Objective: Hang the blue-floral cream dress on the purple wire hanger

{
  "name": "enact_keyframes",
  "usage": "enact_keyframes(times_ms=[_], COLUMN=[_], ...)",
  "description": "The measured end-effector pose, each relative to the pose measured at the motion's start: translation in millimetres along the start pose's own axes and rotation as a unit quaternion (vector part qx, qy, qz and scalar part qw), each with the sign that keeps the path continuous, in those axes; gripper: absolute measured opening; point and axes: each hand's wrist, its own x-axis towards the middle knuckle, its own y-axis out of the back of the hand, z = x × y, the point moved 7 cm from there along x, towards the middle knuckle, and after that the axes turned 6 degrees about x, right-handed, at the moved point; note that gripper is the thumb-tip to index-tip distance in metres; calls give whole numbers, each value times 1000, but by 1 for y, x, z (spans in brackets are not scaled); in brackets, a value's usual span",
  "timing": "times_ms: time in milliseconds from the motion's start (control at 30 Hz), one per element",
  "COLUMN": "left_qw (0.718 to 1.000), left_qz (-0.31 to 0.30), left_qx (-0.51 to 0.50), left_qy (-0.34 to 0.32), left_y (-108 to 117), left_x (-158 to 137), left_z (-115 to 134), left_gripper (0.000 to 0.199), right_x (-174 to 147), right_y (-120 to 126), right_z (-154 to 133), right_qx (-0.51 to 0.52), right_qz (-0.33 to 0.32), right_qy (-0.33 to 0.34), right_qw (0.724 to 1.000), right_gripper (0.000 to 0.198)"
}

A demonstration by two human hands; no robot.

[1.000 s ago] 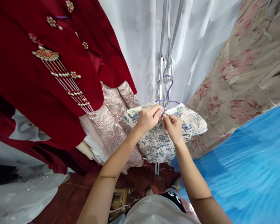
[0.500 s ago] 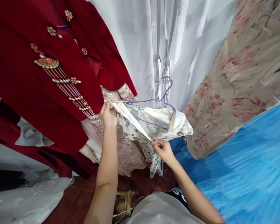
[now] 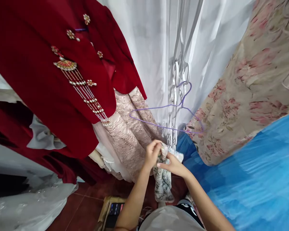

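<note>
A white garment with a blue-green floral print (image 3: 163,183) is bunched up in front of me and hangs down toward the floor. My left hand (image 3: 153,154) pinches its upper edge. Close beside it, my right hand (image 3: 175,165) grips the same cloth, fingers partly hidden in the folds and thumb pointing left. Above both hands, a purple wire hanger (image 3: 156,124) hangs bare from a white metal rack (image 3: 175,72), apart from the garment.
To the left hang a red jacket (image 3: 91,73) with beaded ornaments and a pink textured skirt (image 3: 125,128). A beige floral dress (image 3: 226,106) and blue tulle (image 3: 243,179) fill the right. A box with a phone (image 3: 115,208) sits on the floor below.
The floral garment has come off the purple hanger and dropped lower. My left hand has moved right and down, close to my right hand, and the cloth is now gathered.
</note>
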Motion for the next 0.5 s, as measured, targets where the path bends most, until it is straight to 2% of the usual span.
enact_keyframes(times_ms=[67,100,133,200,267,333,400,500], left_qw=[987,980,977,969,928,882,874,895], left_qz=[-96,-126,-153,-239,-358,-438,-447,-371], left_qx=[116,136,129,62,-11,-18,56,202], left_qy=[-60,-76,-75,-8,101,174,183,140], left_y=[-21,-26,-28,-36,-48,-55,-51,-30], left_x=[-13,-17,-20,-29,-51,-76,-89,-84], left_z=[14,18,17,0,-29,-57,-79,-91], left_gripper=[25,26,31,47,62,65,57,40], right_x=[-4,-7,-11,-23,-39,-56,-75,-98], right_y=[2,5,10,17,28,50,79,117], right_z=[-9,-12,-16,-22,-24,-20,-16,-24], right_qx=[53,78,98,122,141,173,215,252], right_qz=[-11,-4,2,-7,-9,66,190,323], right_qy=[-26,-43,-56,-74,-95,-118,-124,-80], right_qw=[998,996,994,990,985,976,950,909], right_gripper=[23,16,17,23,29,40,52,55])
